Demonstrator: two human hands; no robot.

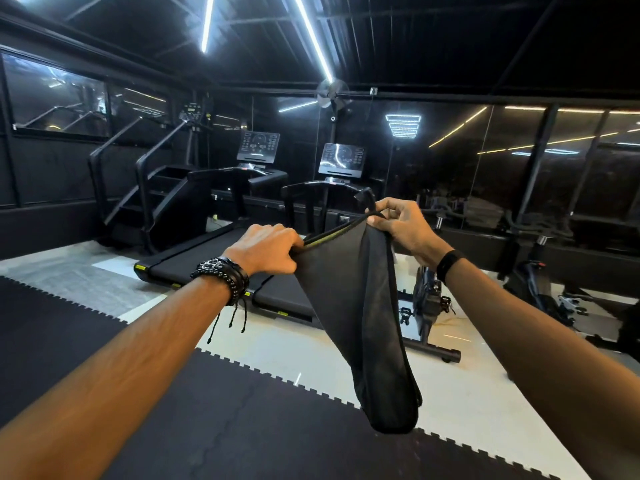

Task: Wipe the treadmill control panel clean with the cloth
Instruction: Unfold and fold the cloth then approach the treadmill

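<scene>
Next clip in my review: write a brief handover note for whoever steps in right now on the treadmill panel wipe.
Left hand: grips the top edge of the black cloth.
Right hand: pinches the cloth's other top corner; the cloth hangs stretched between both hands, in the air.
Two treadmills stand ahead, apart from the hands: one control panel to the left, another control panel nearer the middle.
Done: cloth in hand and spread.
Left: walk up to the treadmill, then wipe its panel. No wiping has started; which panel is meant cannot be told.

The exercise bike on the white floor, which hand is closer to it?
Right. The right hand holds the cloth almost directly above the exercise bike; the left hand holds the cloth's other corner farther left, over the treadmill belt.
</scene>
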